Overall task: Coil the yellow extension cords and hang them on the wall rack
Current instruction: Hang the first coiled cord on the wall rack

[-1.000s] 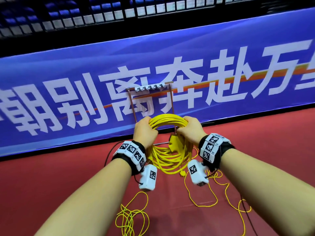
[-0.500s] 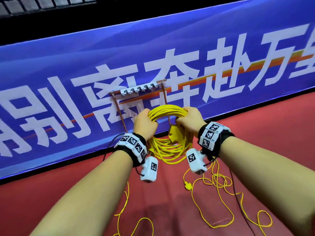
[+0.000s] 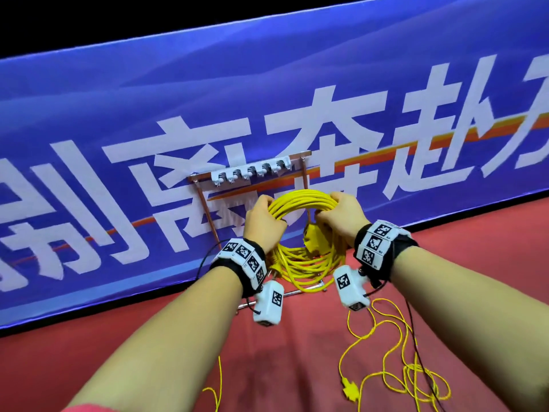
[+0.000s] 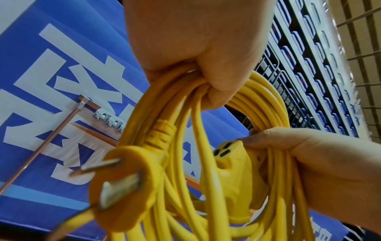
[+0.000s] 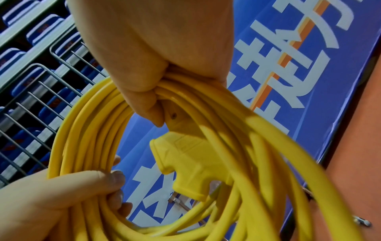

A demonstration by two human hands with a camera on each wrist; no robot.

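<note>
Fingers of the left hand curl round the left side of the coiled yellow cord; the right hand grips its right side. The coil hangs between them, just below the hook rack on the blue banner. Another loose yellow cord lies on the red floor near the banner's lower edge.

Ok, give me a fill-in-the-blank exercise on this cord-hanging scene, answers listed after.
1. The coiled cord is gripped by ____ hands, the left hand and the right hand.
2. The coil is held just ____ the row of hooks on the wall rack.
3. The banner behind the rack is ____ with white lettering.
4. A loose thin cord lies on the ____ floor.

Missing words: both; below; blue; red
</note>
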